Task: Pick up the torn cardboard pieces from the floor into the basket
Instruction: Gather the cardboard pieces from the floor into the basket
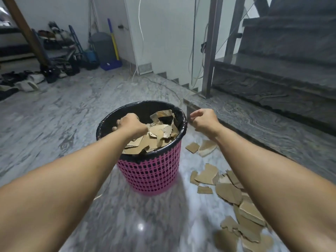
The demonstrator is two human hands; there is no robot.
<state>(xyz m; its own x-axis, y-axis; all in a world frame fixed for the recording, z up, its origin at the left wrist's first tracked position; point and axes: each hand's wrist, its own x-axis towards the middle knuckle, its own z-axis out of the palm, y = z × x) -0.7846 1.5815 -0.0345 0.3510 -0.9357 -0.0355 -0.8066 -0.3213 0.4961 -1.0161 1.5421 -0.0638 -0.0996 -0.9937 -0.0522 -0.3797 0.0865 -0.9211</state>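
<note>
Left hand point(131, 123) curled inside basket point(151, 171), contents hidden; right hand point(203, 120) loosely curled, empty, beside rim. Press cardboard point(156, 137) down, then gather scraps point(229, 193) right of basket.

The basket point(151, 171) stands on the floor point(69, 110), with cardboard pieces point(154, 137) piled inside. More torn pieces point(231, 193) lie on the floor to its right. The left hand point(131, 123) is over the basket, the right hand point(204, 120) just right of its rim. Stairs point(281, 70) rise behind on the right.

I can read no text; a cardboard piece point(154, 125) just beside my left hand point(131, 122) bears dark, illegible print.
</note>
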